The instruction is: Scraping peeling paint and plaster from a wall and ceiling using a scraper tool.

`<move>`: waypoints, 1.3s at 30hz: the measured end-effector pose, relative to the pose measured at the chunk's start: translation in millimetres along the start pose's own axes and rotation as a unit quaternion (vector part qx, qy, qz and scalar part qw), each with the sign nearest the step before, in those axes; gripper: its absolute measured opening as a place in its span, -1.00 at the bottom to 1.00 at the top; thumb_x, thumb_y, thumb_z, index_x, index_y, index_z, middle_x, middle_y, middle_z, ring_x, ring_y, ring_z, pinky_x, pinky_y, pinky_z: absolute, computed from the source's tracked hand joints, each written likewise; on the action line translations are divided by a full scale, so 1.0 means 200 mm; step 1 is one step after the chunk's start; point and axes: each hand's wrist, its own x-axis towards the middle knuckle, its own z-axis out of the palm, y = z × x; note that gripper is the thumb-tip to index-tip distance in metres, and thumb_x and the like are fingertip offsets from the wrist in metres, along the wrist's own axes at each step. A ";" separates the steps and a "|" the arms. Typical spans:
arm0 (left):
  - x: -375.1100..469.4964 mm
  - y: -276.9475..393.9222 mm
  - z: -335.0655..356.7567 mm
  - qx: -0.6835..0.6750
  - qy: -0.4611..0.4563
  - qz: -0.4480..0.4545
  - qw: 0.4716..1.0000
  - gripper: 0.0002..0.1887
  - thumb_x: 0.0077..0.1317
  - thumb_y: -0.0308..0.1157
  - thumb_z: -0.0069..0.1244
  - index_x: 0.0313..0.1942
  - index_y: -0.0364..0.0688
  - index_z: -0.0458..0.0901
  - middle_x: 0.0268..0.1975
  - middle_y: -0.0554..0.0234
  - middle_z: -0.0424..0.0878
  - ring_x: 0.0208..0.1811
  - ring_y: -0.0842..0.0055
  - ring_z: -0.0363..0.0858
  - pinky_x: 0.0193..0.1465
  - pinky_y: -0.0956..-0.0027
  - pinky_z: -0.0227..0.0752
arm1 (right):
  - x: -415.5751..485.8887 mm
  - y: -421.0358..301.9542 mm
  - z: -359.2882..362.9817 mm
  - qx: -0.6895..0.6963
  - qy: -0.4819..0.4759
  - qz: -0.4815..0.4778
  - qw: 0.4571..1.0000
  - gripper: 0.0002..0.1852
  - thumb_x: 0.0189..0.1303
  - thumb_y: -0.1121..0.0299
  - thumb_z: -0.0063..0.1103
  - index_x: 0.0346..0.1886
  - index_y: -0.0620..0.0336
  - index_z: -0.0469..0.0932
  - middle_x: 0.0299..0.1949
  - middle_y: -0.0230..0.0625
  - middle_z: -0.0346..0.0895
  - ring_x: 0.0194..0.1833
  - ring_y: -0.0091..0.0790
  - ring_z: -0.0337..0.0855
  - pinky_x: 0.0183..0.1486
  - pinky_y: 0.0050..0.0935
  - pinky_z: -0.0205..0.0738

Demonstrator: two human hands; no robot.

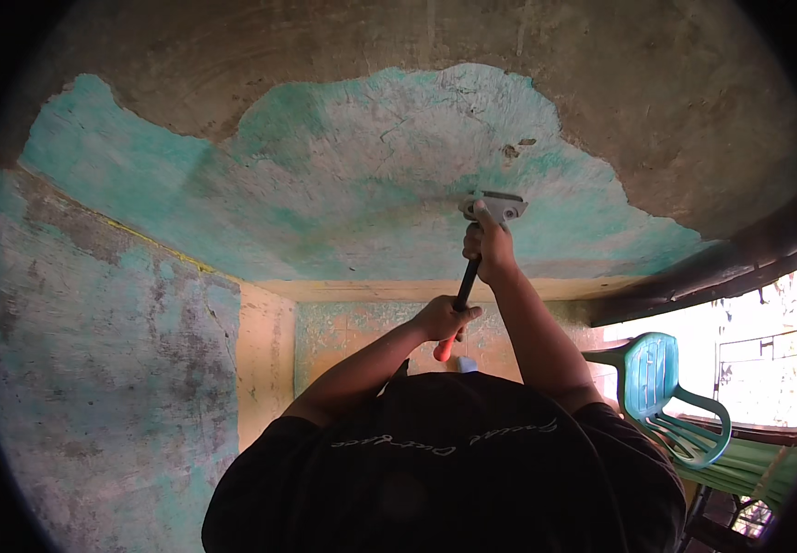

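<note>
My right hand (492, 242) grips a long-handled scraper (468, 280) just below its head, with the thumb up against the grey metal head (502, 205). Lower down, my left hand (445, 318) is wrapped around the black handle near its orange-red end (444, 349). The scraper's head lies at the wall in front of me; whether its blade edge touches cannot be told. Worn turquoise paint (385, 152) covers this part of the wall, scratched to pale patches. Bare grey-brown plaster (675, 104) surrounds it above a ragged edge. Two small chips show above the head.
A patchy blue-grey wall (115, 359) stands on my left. To the right, a turquoise plastic armchair (651, 380) is by a bright window (765, 345) with bars. Green cloth (751, 466) lies under the chair. A small light-blue object (467, 364) is partly hidden below my hands.
</note>
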 end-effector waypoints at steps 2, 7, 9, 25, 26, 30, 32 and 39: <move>0.00 -0.06 0.02 -0.012 -0.001 -0.029 0.999 -0.54 0.23 -0.06 -0.07 -0.65 -0.25 0.39 -0.73 0.34 0.42 -0.67 0.58 0.47 -0.56 0.42 0.40 | 0.00 0.03 -0.02 0.003 -0.008 0.013 1.000 -0.76 0.19 0.08 0.00 -0.40 0.01 0.36 -0.76 -0.65 -0.04 -0.78 -0.70 -0.07 -0.72 -0.64 -0.17; 0.00 -0.04 0.01 0.006 -0.004 -0.021 1.000 -0.55 0.23 -0.06 -0.06 -0.66 -0.24 0.38 -0.73 0.33 0.42 -0.68 0.57 0.47 -0.55 0.40 0.41 | 0.00 0.01 -0.02 0.024 0.002 0.012 1.000 -0.75 0.17 0.12 0.04 -0.44 0.05 0.33 -0.78 -0.65 -0.05 -0.79 -0.69 -0.06 -0.73 -0.62 -0.16; 0.00 -0.02 0.01 0.013 0.000 -0.011 1.000 -0.55 0.23 -0.07 -0.06 -0.66 -0.23 0.38 -0.72 0.33 0.43 -0.68 0.57 0.47 -0.55 0.39 0.41 | 0.01 0.02 -0.02 0.021 0.003 0.011 1.000 -0.75 0.18 0.10 0.03 -0.41 0.04 0.35 -0.77 -0.66 -0.06 -0.78 -0.69 -0.07 -0.73 -0.63 -0.17; -0.01 -0.04 0.06 0.019 0.016 -0.016 1.000 -0.54 0.24 -0.08 -0.08 -0.70 -0.23 0.39 -0.74 0.32 0.43 -0.69 0.57 0.46 -0.55 0.40 0.37 | 0.00 0.02 -0.02 -0.003 0.026 0.039 0.999 -0.74 0.17 0.09 0.03 -0.50 -0.04 0.28 -0.77 -0.67 -0.06 -0.78 -0.70 -0.09 -0.72 -0.63 -0.19; -0.01 -0.03 0.05 0.018 0.016 -0.016 1.000 -0.54 0.24 -0.08 -0.08 -0.70 -0.23 0.39 -0.74 0.32 0.43 -0.69 0.57 0.46 -0.55 0.40 0.37 | 0.01 0.01 -0.02 -0.001 0.012 0.029 0.999 -0.74 0.17 0.08 0.03 -0.49 -0.04 0.29 -0.77 -0.67 -0.07 -0.77 -0.71 -0.09 -0.72 -0.63 -0.19; -0.02 0.02 0.05 -0.001 0.026 -0.017 1.000 -0.54 0.23 -0.08 -0.08 -0.70 -0.23 0.39 -0.74 0.31 0.43 -0.70 0.56 0.45 -0.56 0.40 0.36 | 0.00 0.00 -0.01 0.017 0.009 0.022 1.000 -0.75 0.17 0.09 0.03 -0.48 -0.03 0.30 -0.77 -0.67 -0.08 -0.77 -0.71 -0.09 -0.72 -0.64 -0.20; -0.01 0.00 0.06 0.002 0.027 -0.020 0.999 -0.53 0.23 -0.07 -0.08 -0.70 -0.24 0.39 -0.75 0.31 0.43 -0.70 0.56 0.46 -0.56 0.40 0.36 | 0.00 0.01 -0.01 0.007 0.014 0.027 1.000 -0.76 0.17 0.10 0.03 -0.47 -0.02 0.31 -0.77 -0.67 -0.07 -0.77 -0.71 -0.09 -0.72 -0.64 -0.20; -0.04 0.06 0.04 0.002 0.052 0.023 0.998 -0.51 0.24 -0.06 -0.09 -0.75 -0.22 0.37 -0.76 0.32 0.42 -0.73 0.59 0.43 -0.61 0.42 0.33 | -0.03 -0.07 0.08 -0.005 -0.013 0.000 1.000 -0.75 0.18 0.10 0.03 -0.43 0.03 0.35 -0.76 -0.66 -0.05 -0.76 -0.71 -0.07 -0.71 -0.64 -0.20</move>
